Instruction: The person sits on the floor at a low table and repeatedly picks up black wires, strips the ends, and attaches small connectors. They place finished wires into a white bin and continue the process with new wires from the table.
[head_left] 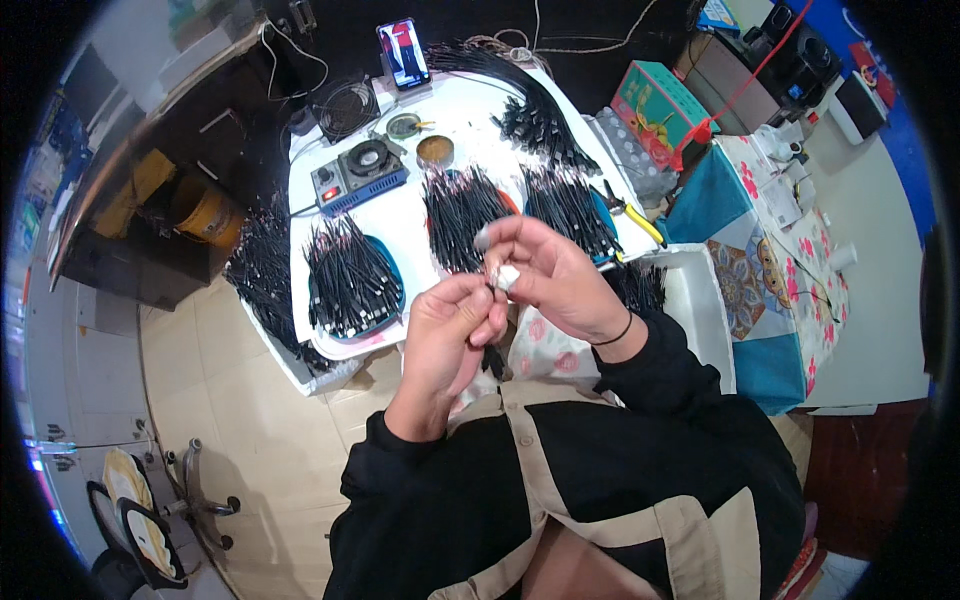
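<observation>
White table (462, 112) up top bears a blue tray (401, 290) of black cables (350, 278). Mid-frame, your right hand (550, 278) pinches a white piece (508, 277), direction and long axis unclear; your left hand (452, 322) pinches closed, contents hidden.

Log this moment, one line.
left hand: pinching tiny piece, kind unclear; right hand: close by, white patch at thumb; beyond: black cable bundles

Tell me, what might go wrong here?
The left hand and right hand meet at the fingertips around a small piece, too small to make out; it might slip and be hard to find.

The blue box has a lit red switch; if it runs hot, the nearby bundle of black cables could scorch.

The yellow-handled pliers lie by the table's edge and could get knocked off.
</observation>
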